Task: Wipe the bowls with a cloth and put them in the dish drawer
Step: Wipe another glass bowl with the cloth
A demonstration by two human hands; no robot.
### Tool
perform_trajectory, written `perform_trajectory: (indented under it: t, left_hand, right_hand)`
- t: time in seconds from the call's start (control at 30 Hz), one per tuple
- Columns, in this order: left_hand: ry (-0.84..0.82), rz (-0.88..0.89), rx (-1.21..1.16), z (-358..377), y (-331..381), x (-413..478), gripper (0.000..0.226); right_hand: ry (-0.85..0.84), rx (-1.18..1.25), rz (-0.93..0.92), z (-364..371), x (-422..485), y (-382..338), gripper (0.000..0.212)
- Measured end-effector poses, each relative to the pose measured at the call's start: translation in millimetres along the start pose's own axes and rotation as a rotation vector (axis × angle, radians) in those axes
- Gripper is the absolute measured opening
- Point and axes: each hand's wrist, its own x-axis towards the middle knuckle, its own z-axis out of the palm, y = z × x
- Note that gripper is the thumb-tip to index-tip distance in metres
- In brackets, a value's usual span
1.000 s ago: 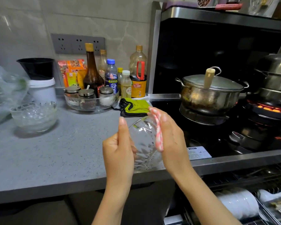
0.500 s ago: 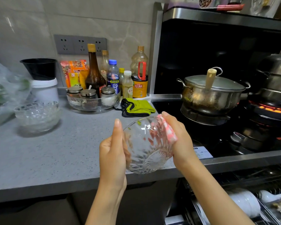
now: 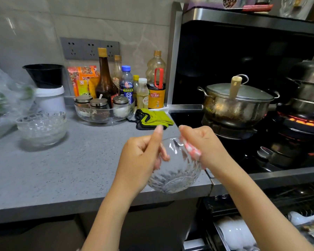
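Head view: left hand [image 3: 141,160] grips the bowl [image 3: 174,176], right hand [image 3: 205,147] pinches the cloth [image 3: 191,149] against it; dish drawer [image 3: 218,232] lies below, near right.

Grey marbled wall tiles [image 3: 34,24] back a speckled grey counter [image 3: 62,174], with a dark socket strip [image 3: 90,48] on the wall. To the right, a black stove [image 3: 187,118] sits under a steel-edged hood [image 3: 243,17]; one burner [image 3: 301,122] glows orange.

Home kitchen, lit stove [image 3: 301,122], condiment bottles [image 3: 105,82], countertop [image 3: 62,169]
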Motion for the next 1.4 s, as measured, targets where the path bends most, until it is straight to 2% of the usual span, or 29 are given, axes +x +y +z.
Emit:
perform_trajectory:
  t: [0.1, 0.2, 0.27, 0.37, 0.43, 0.5, 0.57, 0.67, 0.73, 0.8, 0.9, 0.97, 1.07, 1.2, 1.33, 1.4]
  left_hand:
    - [-0.019, 0.058, 0.077, 4, 1, 1, 0.065]
    - [0.105, 0.014, 0.016, 7, -5, -3, 0.061]
    - [0.217, -0.082, -0.068, 10, -11, -6, 0.063]
    - [0.341, -0.18, -0.174, 18, -20, -11, 0.065]
    - [0.35, -0.208, -0.206, 25, -23, -14, 0.059]
    - [0.328, -0.209, -0.209, 30, -23, -17, 0.058]
    - [0.346, -0.215, -0.198, 32, -18, -18, 0.058]
    - [0.409, -0.224, -0.242, 28, -11, -20, 0.056]
    - [0.427, -0.193, -0.248, 24, -10, -20, 0.055]
    - [0.428, -0.174, -0.247, 22, -11, -18, 0.054]
    - [0.363, -0.13, -0.175, 25, -16, -17, 0.061]
    - [0.332, -0.104, -0.153, 26, -17, -19, 0.065]
    - [0.334, -0.102, -0.164, 20, -16, -20, 0.067]
    - [0.327, -0.177, -0.295, 8, -19, -21, 0.076]
    - [0.241, -0.22, -0.454, -3, -29, -21, 0.087]
    - [0.192, -0.231, -0.436, -7, -30, -20, 0.091]
  right_hand:
    - [-0.047, 0.076, -0.079, 5, 1, 2, 0.065]
    - [0.057, 0.155, -0.164, 12, -2, 17, 0.061]
    - [0.177, -0.025, -0.237, 21, -7, 35, 0.053]
    - [0.312, -0.369, -0.449, 42, -22, 52, 0.046]
    - [0.357, -0.559, -0.558, 55, -27, 50, 0.044]
    - [0.378, -0.611, -0.626, 54, -23, 48, 0.039]
    - [0.335, -0.422, -0.565, 44, -15, 44, 0.038]
    - [0.176, 0.091, -0.266, 26, -7, 47, 0.046]
    - [0.165, 0.138, -0.205, 27, -9, 52, 0.049]
    - [0.216, -0.036, -0.312, 36, -16, 51, 0.047]
    - [0.296, -0.48, -0.54, 50, -18, 43, 0.042]
    - [0.352, -0.555, -0.601, 53, -17, 38, 0.038]
    - [0.326, -0.356, -0.492, 48, -15, 32, 0.031]
    - [0.147, 0.174, -0.133, 31, -11, 23, 0.028]
    - [0.172, 0.368, 0.093, 22, -14, 29, 0.038]
    - [0.173, 0.364, 0.106, 21, -15, 32, 0.062]
